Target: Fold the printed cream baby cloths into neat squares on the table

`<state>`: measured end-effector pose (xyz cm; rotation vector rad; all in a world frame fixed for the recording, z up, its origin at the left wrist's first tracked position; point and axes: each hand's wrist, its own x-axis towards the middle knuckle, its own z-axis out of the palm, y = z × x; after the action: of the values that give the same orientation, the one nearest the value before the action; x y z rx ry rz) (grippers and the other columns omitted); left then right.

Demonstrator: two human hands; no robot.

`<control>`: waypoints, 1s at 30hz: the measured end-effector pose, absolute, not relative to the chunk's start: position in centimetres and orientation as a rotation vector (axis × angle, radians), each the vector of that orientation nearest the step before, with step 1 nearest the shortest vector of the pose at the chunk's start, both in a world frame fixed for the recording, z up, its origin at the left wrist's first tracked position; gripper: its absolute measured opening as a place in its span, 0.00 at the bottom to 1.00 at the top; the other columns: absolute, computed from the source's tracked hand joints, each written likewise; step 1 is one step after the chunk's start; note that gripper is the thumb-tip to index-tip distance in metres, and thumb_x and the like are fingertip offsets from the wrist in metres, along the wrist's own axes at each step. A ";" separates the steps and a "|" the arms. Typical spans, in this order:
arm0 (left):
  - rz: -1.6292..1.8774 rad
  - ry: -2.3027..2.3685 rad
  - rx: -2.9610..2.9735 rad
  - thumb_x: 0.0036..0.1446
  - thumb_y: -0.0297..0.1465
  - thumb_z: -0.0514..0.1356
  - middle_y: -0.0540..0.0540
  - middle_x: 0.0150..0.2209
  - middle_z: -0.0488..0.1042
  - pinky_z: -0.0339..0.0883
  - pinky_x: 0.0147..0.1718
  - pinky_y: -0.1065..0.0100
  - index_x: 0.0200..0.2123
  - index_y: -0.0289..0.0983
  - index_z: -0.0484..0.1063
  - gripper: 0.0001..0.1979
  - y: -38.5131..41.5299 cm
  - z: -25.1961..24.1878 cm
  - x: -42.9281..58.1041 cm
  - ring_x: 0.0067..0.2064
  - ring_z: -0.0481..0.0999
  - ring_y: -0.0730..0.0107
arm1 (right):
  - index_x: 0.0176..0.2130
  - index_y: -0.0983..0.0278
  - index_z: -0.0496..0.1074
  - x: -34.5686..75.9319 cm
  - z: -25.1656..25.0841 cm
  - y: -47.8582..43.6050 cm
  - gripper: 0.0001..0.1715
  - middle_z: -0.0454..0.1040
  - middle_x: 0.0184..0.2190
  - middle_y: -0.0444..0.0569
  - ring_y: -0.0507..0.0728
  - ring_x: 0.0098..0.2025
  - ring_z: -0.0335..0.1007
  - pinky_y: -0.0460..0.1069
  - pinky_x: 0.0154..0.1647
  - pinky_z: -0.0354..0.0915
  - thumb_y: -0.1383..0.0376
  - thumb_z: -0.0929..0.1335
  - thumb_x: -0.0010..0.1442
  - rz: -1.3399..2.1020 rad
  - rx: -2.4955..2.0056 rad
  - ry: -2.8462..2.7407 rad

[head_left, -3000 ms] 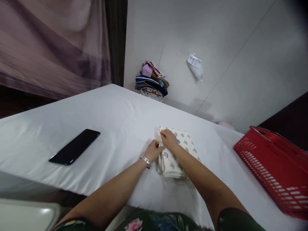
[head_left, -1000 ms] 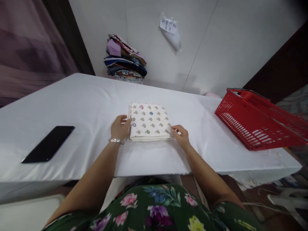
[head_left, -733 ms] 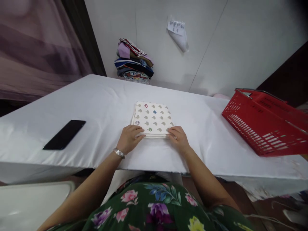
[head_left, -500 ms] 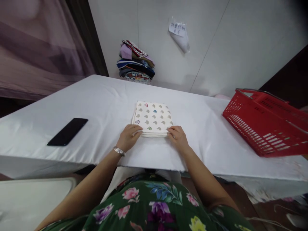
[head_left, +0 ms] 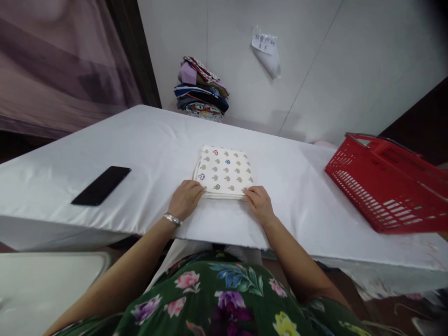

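A folded cream cloth [head_left: 226, 170] with a mushroom print lies in a layered square on the white-covered table [head_left: 150, 144]. My left hand [head_left: 186, 198], with a silver bracelet at the wrist, pinches the cloth's near left corner. At the near right corner, my right hand [head_left: 259, 201] grips the edge between thumb and fingers. Both hands are closed on the cloth, and the layers show along its near edge between them.
To the left lies a black phone [head_left: 101, 185]. A red plastic basket [head_left: 388, 186] stands at the right end. Beyond the far edge is a stack of folded clothes [head_left: 202, 91] by the wall, where a paper note [head_left: 265, 44] hangs. A white stool-like surface [head_left: 52, 289] is at lower left.
The view has shifted slightly, so the surroundings sit a little differently. Both hands keep their hold on the cloth's near corners, with only slight finger movement.
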<state>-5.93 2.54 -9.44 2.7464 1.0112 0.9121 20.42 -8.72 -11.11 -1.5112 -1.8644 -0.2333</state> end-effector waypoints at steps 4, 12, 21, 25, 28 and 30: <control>0.901 0.991 2.738 0.58 0.36 0.53 0.42 0.40 0.73 0.63 0.44 0.57 0.40 0.40 0.75 0.13 2.4 -9.4 -5.9 0.45 0.67 0.59 | 0.42 0.61 0.73 20.5 -11.2 -8.7 0.12 0.70 0.36 0.51 0.57 0.40 0.63 0.54 0.42 0.61 0.66 0.64 0.59 -0.221 -1.538 -1.908; 0.850 0.953 2.699 0.57 0.37 0.54 0.42 0.40 0.74 0.62 0.43 0.57 0.39 0.40 0.76 0.13 2.5 -9.4 -4.8 0.44 0.68 0.59 | 0.44 0.61 0.72 20.6 -11.3 -8.5 0.13 0.70 0.37 0.51 0.58 0.41 0.62 0.54 0.42 0.61 0.64 0.63 0.61 -0.212 -1.569 -1.920; 0.882 1.042 2.679 0.59 0.37 0.52 0.43 0.37 0.75 0.60 0.41 0.57 0.34 0.41 0.76 0.13 2.4 -9.6 -4.6 0.42 0.69 0.59 | 0.44 0.62 0.72 20.0 -11.3 -8.5 0.14 0.70 0.37 0.53 0.58 0.41 0.62 0.54 0.41 0.60 0.67 0.60 0.63 -0.294 -1.574 -1.878; 0.839 1.074 2.686 0.58 0.37 0.53 0.43 0.38 0.75 0.60 0.41 0.57 0.34 0.42 0.77 0.13 2.1 -9.7 -5.0 0.42 0.69 0.58 | 0.45 0.61 0.71 20.1 -11.3 -8.6 0.13 0.70 0.38 0.52 0.58 0.42 0.62 0.54 0.42 0.58 0.66 0.61 0.62 -0.236 -1.607 -1.961; 0.800 1.066 2.707 0.58 0.36 0.53 0.43 0.38 0.75 0.60 0.42 0.56 0.35 0.42 0.77 0.13 2.0 -9.6 -5.1 0.43 0.69 0.59 | 0.46 0.61 0.71 20.3 -11.1 -8.7 0.14 0.69 0.39 0.52 0.58 0.43 0.62 0.54 0.43 0.58 0.63 0.64 0.60 -0.210 -1.597 -2.005; 0.791 1.043 2.709 0.58 0.36 0.53 0.43 0.39 0.75 0.60 0.43 0.56 0.37 0.43 0.76 0.12 2.0 -9.7 -5.2 0.43 0.69 0.58 | 0.47 0.61 0.70 20.4 -11.1 -8.6 0.15 0.69 0.40 0.52 0.59 0.43 0.61 0.54 0.43 0.58 0.62 0.65 0.59 -0.201 -1.598 -2.015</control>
<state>-5.19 2.04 -9.69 2.7094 1.0429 0.7907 20.39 -8.63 -11.05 -1.5982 -2.0152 -0.2012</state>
